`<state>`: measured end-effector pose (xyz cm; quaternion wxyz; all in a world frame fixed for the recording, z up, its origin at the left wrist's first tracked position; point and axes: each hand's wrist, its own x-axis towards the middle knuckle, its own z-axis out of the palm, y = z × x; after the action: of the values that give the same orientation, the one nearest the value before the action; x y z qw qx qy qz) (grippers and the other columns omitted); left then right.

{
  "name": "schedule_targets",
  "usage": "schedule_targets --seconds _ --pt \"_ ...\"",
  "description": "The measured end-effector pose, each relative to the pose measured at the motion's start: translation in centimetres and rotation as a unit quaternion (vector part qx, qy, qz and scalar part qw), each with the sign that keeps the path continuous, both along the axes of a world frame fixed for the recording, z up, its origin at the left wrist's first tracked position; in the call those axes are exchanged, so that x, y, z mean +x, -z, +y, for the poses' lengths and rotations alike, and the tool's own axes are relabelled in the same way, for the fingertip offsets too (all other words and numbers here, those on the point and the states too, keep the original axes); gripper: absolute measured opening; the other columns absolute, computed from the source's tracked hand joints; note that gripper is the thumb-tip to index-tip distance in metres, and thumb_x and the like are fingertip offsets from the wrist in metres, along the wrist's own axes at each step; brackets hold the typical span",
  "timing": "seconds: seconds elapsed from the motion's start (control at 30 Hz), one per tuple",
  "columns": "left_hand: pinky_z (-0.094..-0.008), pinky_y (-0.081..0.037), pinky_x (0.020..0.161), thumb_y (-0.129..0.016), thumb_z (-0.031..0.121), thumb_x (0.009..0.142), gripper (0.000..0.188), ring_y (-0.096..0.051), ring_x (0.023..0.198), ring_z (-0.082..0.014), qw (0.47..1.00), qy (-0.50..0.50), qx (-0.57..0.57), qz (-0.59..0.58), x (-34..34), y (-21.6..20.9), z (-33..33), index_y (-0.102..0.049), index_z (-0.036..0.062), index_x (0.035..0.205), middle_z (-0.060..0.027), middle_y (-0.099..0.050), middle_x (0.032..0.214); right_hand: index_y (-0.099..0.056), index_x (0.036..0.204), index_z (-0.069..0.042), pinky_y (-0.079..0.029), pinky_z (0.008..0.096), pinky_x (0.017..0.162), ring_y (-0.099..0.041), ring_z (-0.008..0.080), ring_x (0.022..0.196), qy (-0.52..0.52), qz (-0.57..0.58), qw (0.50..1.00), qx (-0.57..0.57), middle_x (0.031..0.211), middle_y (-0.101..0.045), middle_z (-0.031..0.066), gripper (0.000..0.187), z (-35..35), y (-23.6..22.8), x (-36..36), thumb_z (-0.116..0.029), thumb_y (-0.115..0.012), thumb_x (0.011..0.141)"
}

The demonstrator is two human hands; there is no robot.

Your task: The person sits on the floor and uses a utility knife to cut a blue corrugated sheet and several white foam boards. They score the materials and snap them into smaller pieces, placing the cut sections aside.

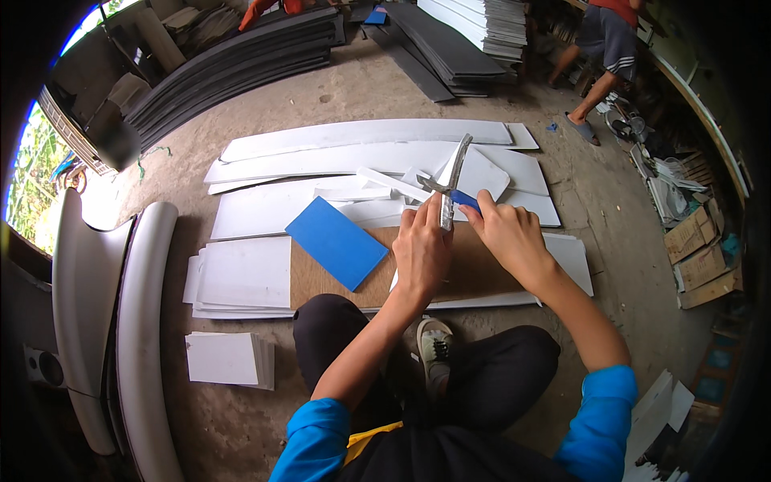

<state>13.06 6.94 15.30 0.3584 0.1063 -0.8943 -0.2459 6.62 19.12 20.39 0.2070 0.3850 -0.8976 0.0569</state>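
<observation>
My left hand (423,255) is closed on a white foam piece (459,165), held upright and seen almost edge-on, with a rough grey-white edge. My right hand (514,237) is wrapped round the blue handle of a knife (464,199). Its metal blade crosses the foam piece at about mid-height and points left. Below both hands lies a brown wooden board (486,273) on white foam sheets (245,273). A blue rectangular sheet (337,243) rests at a slant over the board's left part. White offcuts (365,194) are strewn just beyond the hands.
A small stack of white rectangles (221,358) sits left of my knees. Rolled white sheets (148,337) stand further left. Dark sheets (241,72) are piled at the back. One person (602,56) stands far right, near cardboard (695,253); another's orange clothing shows at the top.
</observation>
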Motion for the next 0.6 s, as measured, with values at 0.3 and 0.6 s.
schedule_targets --seconds 0.3,0.6 --pt "-0.0376 -0.048 0.068 -0.062 0.008 0.072 0.034 -0.059 0.079 -0.0297 0.999 0.003 0.02 0.025 -0.3 -0.6 -1.4 -0.056 0.0003 0.104 -0.0138 -0.063 0.092 -0.047 0.076 -0.008 -0.046 0.0348 0.036 -0.058 0.0241 0.042 0.025 0.061 0.997 0.05 0.044 -0.053 0.0067 0.033 1.3 0.3 -0.1 -0.038 -0.049 0.087" --pt "-0.0369 -0.05 0.063 -0.063 0.004 0.066 0.049 -0.057 0.08 -0.0262 0.999 0.033 0.007 0.008 0.1 -0.2 -0.6 -0.052 0.005 0.113 -0.009 -0.061 0.094 -0.048 0.077 -0.007 -0.047 0.0333 0.036 -0.059 0.024 0.042 -0.005 0.039 0.999 0.028 0.045 -0.053 0.0066 0.032 -0.1 0.4 -1.1 -0.037 -0.049 0.087"
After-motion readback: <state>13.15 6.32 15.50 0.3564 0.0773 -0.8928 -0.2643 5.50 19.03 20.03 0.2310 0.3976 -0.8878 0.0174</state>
